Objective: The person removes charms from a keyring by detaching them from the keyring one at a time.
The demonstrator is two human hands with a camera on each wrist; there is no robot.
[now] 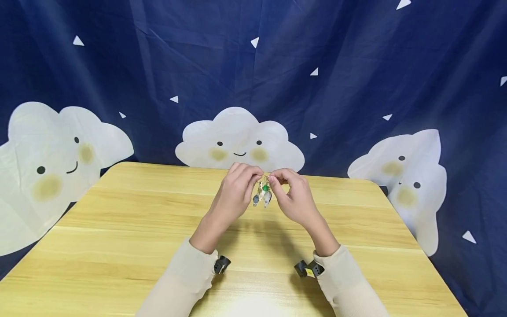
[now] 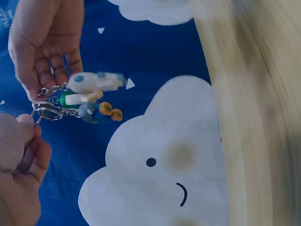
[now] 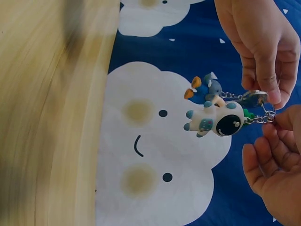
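Note:
Three figure keychains hang from joined metal key rings (image 2: 47, 110) between the two hands, above the table. One is a white astronaut (image 3: 216, 118) with a black visor. Another is a blue-grey animal figure (image 2: 91, 113) with orange feet. The third, topped in green (image 1: 266, 188), is partly covered by the astronaut in the right wrist view. My left hand (image 1: 233, 189) pinches the rings between thumb and fingers. With thumb and forefinger, my right hand (image 1: 295, 196) pinches the ring end at the astronaut's chain (image 3: 258, 119). The fingertips partly hide the rings.
A light wooden table (image 1: 119, 229) lies beneath the hands. Behind it hangs a dark blue curtain (image 1: 222, 53) printed with white clouds and triangles. Small black cameras (image 1: 222, 264) sit at the wrists under beige sleeves (image 1: 178, 281).

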